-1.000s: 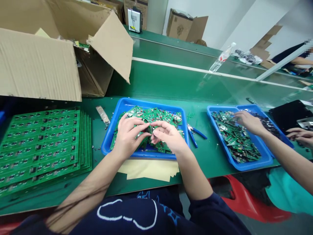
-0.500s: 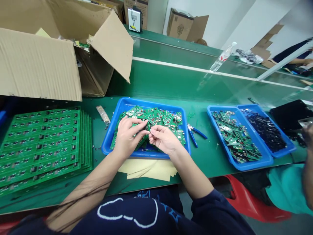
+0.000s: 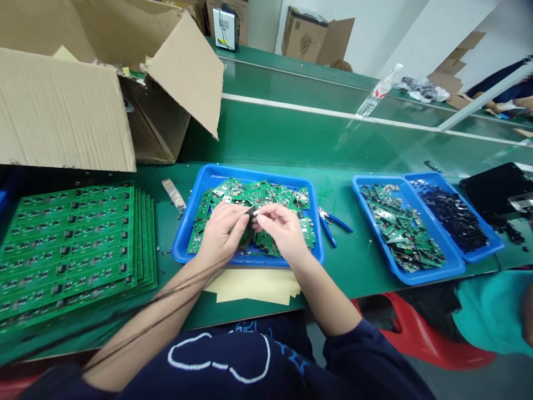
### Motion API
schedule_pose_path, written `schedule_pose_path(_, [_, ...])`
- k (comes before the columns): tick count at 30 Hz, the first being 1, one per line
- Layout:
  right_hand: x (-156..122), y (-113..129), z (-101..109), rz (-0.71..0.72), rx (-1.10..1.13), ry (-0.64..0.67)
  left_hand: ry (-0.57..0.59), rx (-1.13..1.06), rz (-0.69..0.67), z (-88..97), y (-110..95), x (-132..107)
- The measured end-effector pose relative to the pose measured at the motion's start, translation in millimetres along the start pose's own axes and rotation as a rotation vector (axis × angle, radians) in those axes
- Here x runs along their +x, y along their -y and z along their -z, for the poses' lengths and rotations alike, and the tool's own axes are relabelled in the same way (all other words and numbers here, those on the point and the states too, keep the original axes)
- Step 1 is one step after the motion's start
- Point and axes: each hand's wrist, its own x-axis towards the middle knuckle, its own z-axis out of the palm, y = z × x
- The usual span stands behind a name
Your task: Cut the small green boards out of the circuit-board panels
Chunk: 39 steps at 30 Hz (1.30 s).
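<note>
My left hand (image 3: 222, 230) pinches a small circuit board (image 3: 250, 210) between thumb and fingers, and the board is tilted nearly edge-on. The fingertips of my right hand (image 3: 281, 230) close on the board's near right end, covering most of it. Both hands are above a blue tray (image 3: 178, 244) heaped with small green circuit boards (image 3: 270, 194). Some of the pile is hidden behind my fingers. Just right of the tray lie blue-handled cutters (image 3: 333, 223), their jaws towards the tray.
Stacked large circuit panels (image 3: 70, 239) lie left, under an open cardboard box (image 3: 62, 111). Rightward are a blue tray of boards (image 3: 410, 278) and another of black parts (image 3: 495, 250). Yellow paper (image 3: 254, 289) lies in front. A bottle (image 3: 378, 91) stands behind; a person in teal (image 3: 491, 316) sits right.
The small board has turned from upright to a flatter tilt between my fingers. My left fingers have curled in closer, and the right fingertips have shifted slightly up. The view has moved a little.
</note>
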Motion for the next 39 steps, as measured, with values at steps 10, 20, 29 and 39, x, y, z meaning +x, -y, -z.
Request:
schedule_pose_path(10, [-3, 7, 0, 0.207, -0.317, 0.045, -0.016, -0.149, 0.096, 0.2, -7, 0])
schedule_pose_path(20, [-10, 12, 7, 0.035, -0.108, 0.054, 0.162, -0.197, -0.013, -2.7, -3, 2])
schedule_pose_path(29, [-41, 39, 197, 0.165, -0.417, -0.974, 0.48, 0.172, -0.35, -11.0, -8, -5])
schedule_pose_path(39, [-50, 50, 297, -0.111, -1.096, -1.221, 0.469, 0.339, -0.597, -28.3, -12, -15])
